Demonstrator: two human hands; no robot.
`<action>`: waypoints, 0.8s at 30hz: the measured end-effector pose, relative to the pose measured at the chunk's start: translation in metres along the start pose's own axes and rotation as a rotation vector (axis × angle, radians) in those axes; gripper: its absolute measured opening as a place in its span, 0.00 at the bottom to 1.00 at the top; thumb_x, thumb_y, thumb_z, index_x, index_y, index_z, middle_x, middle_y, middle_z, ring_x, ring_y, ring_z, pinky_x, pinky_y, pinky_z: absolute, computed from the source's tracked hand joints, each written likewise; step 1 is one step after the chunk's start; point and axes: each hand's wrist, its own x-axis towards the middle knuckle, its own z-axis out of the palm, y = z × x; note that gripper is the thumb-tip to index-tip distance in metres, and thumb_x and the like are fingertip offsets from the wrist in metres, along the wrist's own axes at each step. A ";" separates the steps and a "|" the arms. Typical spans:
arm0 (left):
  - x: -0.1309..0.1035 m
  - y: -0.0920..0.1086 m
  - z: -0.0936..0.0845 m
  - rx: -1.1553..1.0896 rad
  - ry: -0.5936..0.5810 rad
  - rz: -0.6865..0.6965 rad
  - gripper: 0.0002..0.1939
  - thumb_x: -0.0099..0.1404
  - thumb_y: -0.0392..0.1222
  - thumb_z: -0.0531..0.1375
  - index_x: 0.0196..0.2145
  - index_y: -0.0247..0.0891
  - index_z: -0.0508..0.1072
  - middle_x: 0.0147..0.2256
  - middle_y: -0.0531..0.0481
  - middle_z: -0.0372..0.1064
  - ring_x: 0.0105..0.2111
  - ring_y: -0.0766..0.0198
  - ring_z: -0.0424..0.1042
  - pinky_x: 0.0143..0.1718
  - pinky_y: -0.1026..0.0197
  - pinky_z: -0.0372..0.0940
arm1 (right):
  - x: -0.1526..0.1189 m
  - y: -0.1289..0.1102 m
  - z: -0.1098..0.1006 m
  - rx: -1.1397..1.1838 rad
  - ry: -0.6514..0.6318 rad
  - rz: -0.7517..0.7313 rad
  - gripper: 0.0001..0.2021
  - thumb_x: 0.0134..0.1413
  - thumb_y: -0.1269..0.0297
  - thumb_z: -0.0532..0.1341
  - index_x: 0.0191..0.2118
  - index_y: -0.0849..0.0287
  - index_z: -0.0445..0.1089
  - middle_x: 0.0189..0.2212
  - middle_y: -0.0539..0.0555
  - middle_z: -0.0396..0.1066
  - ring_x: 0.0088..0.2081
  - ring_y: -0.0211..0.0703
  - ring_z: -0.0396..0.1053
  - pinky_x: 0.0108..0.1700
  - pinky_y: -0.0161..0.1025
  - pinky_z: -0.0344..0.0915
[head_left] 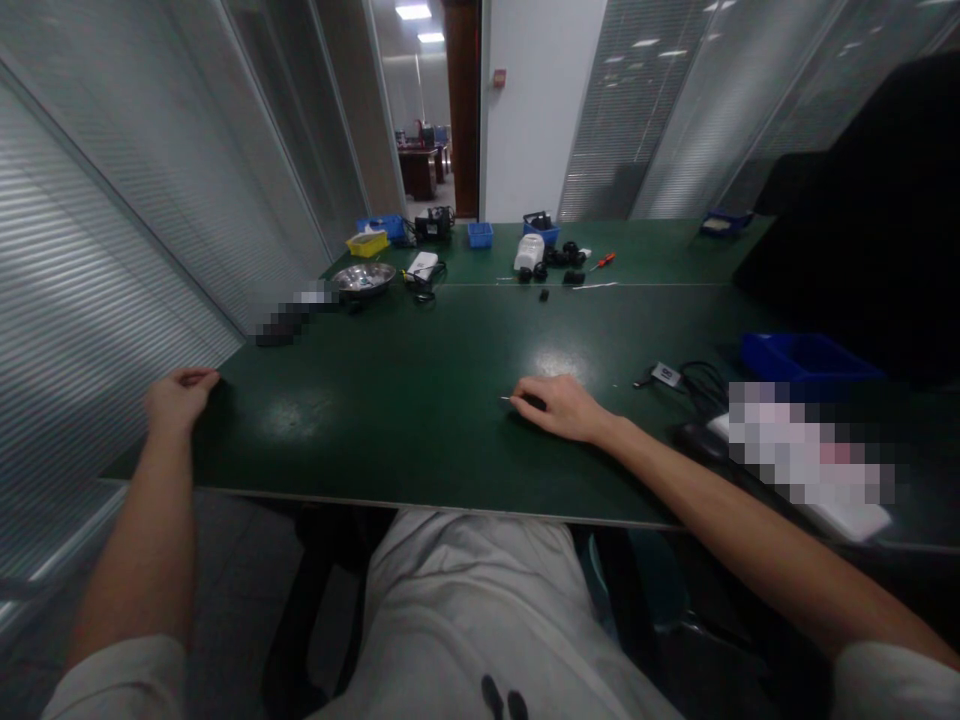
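My right hand (564, 406) rests on the green tabletop (420, 400), its thumb and fingers closed in a pinch. From between the fingertips sticks the tip of a small, thin, silvery piece (505, 399). Most of that piece is hidden, so its kind does not show. Over at the table's left end, my left hand (180, 398) is closed with thumb and fingertips together. Whatever it pinches, if anything, is too small to make out.
A steel bowl (364, 279), a white device (422, 266), a yellow tray (367, 243) and small blue bins (480, 235) stand toward the back. Beyond the middle lie black parts (566, 255) and an orange screwdriver (604, 262). At right are a cable (701, 385), a mouse (703, 440) and a blue tray (806, 358).
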 end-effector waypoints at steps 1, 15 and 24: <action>-0.001 0.000 0.002 -0.071 -0.014 -0.021 0.07 0.61 0.36 0.69 0.38 0.33 0.79 0.20 0.61 0.67 0.26 0.69 0.65 0.32 0.71 0.56 | 0.000 0.000 0.000 -0.001 0.001 0.002 0.14 0.73 0.55 0.54 0.42 0.57 0.73 0.34 0.52 0.76 0.31 0.39 0.69 0.34 0.37 0.54; -0.011 0.032 0.029 -0.278 -0.466 0.096 0.22 0.53 0.41 0.74 0.44 0.32 0.78 0.33 0.52 0.79 0.33 0.67 0.72 0.35 0.68 0.64 | 0.002 -0.002 0.000 -0.019 -0.025 0.016 0.15 0.73 0.54 0.54 0.43 0.57 0.73 0.33 0.52 0.76 0.30 0.39 0.68 0.34 0.37 0.53; -0.181 0.152 0.131 -0.330 -1.205 0.710 0.24 0.60 0.56 0.71 0.45 0.34 0.80 0.40 0.44 0.78 0.39 0.60 0.75 0.42 0.60 0.68 | 0.001 -0.002 0.000 -0.005 -0.025 0.002 0.14 0.72 0.56 0.54 0.43 0.57 0.73 0.34 0.53 0.76 0.31 0.40 0.70 0.36 0.38 0.54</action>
